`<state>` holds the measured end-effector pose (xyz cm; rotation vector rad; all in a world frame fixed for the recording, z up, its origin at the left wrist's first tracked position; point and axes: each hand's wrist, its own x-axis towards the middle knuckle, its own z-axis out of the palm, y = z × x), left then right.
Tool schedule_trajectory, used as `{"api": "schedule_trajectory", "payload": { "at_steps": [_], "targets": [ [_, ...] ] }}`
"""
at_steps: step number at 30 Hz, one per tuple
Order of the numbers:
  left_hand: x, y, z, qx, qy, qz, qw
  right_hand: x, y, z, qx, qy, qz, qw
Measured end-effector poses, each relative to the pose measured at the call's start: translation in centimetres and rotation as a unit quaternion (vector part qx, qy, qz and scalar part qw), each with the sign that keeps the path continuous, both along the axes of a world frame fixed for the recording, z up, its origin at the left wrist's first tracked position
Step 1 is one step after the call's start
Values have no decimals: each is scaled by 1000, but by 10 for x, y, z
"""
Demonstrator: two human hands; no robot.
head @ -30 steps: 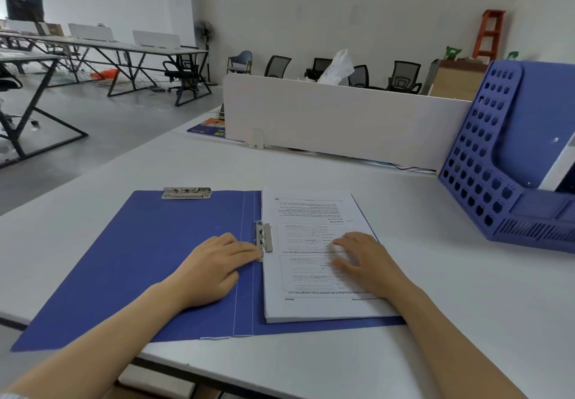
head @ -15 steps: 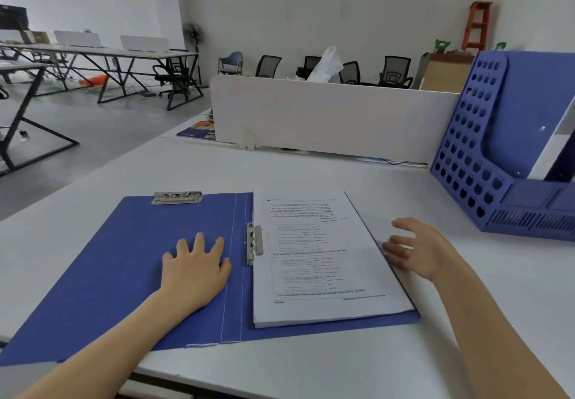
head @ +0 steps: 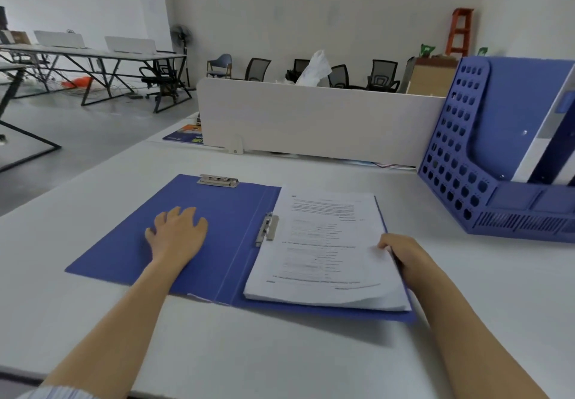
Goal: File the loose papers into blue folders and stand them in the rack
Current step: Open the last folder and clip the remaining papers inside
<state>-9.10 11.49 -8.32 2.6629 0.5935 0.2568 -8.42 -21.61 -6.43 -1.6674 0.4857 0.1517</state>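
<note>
Folder (head: 224,212) open, spine pointing away | L hand (head: 178,233) flat on it — R hand (head: 406,252) grips papers (head: 320,261) edge

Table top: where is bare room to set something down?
Bare table lies between the blue folder and the divider, and along the near edge in front of the papers. Crowded: the folder, under left hand and right hand, and by the rack.

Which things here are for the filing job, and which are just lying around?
For the job: folder, papers, rack.

Just lying about: leaflet by the divider, white bag, chairs, ladder, fan.
</note>
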Motion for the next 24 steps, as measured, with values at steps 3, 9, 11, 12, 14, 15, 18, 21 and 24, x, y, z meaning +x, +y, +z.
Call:
{"api": "schedule_trajectory", "payload": {
  "at_steps": [3, 9, 11, 12, 14, 15, 18, 21, 24],
  "targets": [
    [-8, 17, 0, -10, 17, 97, 995, 2, -4, 0, -19, 1, -20, 1000],
    [-15, 52, 3, -48, 85, 220, 971, 8, -8, -5, -36, -11, -59, 998],
    [-16, 57, 3, -50, 86, 222, 970, 8, -9, -7, -45, -8, -63, 997],
    [-17, 58, 3, -46, 81, 220, 971, 8, -9, -8, -51, -7, -62, 997],
    [-19, 60, 4, -40, 60, 217, 973, 8, -9, -9, -57, -8, -64, 996],
    [-20, 62, 5, -46, 45, 222, 973, 8, -9, -10, -58, -9, -63, 996],
    [-20, 74, 7, -92, -13, 253, 963, 7, -9, -9, -60, -10, -59, 996],
    [-25, 88, 9, -137, -67, 288, 946, 7, -11, -8, -72, -10, -59, 996],
    [-25, 113, -1, -235, -106, 281, 924, 8, -14, -5, -89, -8, -63, 994]
  ]
}}
